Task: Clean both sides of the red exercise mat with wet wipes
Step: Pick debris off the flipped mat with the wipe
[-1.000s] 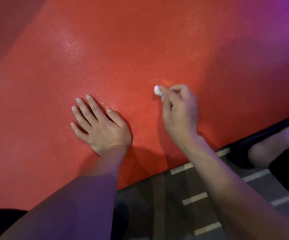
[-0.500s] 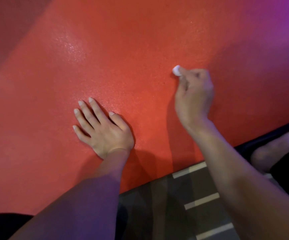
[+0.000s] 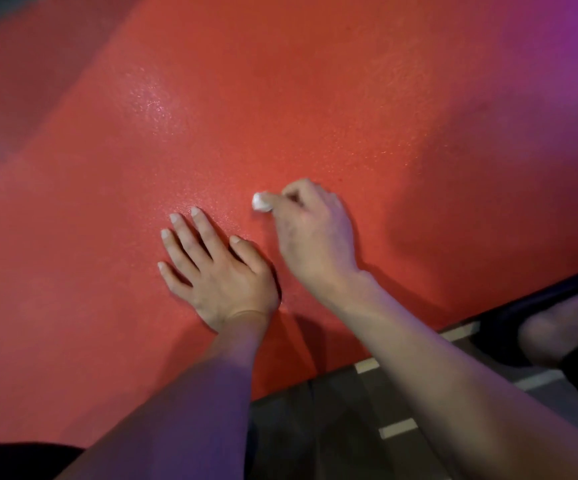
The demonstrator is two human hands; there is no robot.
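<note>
Since the frame half a second earlier, the right hand [image 3: 315, 233] has been drawn back toward the left hand [image 3: 218, 271], so that the wet wipe [image 3: 261, 202] now sits just beside the left fingertips rather than well out across the red exercise mat [image 3: 315, 98].

Risks are judged from largest thing to smallest. The mat could be dragged or rucked if the rubbing force exceeds what the bracing hand resists; it is lying flat on the floor [image 3: 332, 410], with its near edge running diagonally past the forearms, and it fills most of the view. Because the wipe is bunched into a very small wad, only a narrow track is likely covered at each pass, so patches could be missed. The wad could also slip out of the pinch, or the two hands could collide as the stroke closes in.

The mat's surface is seen as orange-red and finely pebbled, with a glistening patch up and to the left of the hands that may be moisture. Purple light tints the far right corner.

The left hand is spread flat, palm down, pressing on the mat. The right hand's fingers are curled and the wipe is pinched at their tips, against the mat. A foot in a dark sandal [image 3: 557, 327] is visible at the right edge.
</note>
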